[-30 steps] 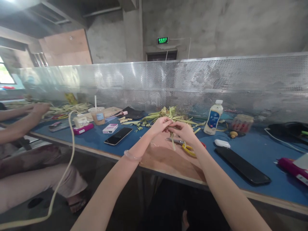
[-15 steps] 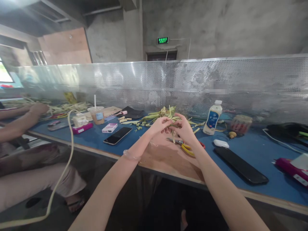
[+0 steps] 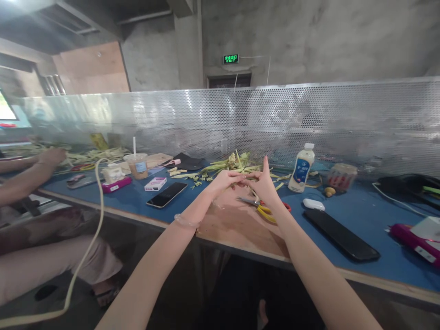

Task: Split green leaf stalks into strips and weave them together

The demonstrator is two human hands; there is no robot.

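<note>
My left hand (image 3: pixel 223 179) and my right hand (image 3: pixel 263 183) meet above a brown wooden board (image 3: pixel 237 227) on the blue table (image 3: pixel 364 215). Both pinch a small bundle of green-yellow leaf strips (image 3: pixel 248 176) between their fingertips. My right index finger points straight up while the thumb and other fingers stay closed on the strips. A pile of the same leaves (image 3: pixel 231 164) lies just behind the hands. Yellow-handled scissors (image 3: pixel 263 208) rest on the board under my right hand.
A white drink bottle (image 3: pixel 301 167), a white case (image 3: pixel 312 204) and a black phone (image 3: pixel 340 235) lie to the right; another phone (image 3: pixel 167 194), a pink-white box (image 3: pixel 155 184) and an iced drink cup (image 3: pixel 137 165) to the left. Another person's arms (image 3: pixel 30 172) work at far left. Perforated metal screen (image 3: pixel 309 119) behind.
My hands have risen slightly and moved closer to the leaf pile. My right index finger has lifted to point upward. The strip that hung below my hands is drawn up.
</note>
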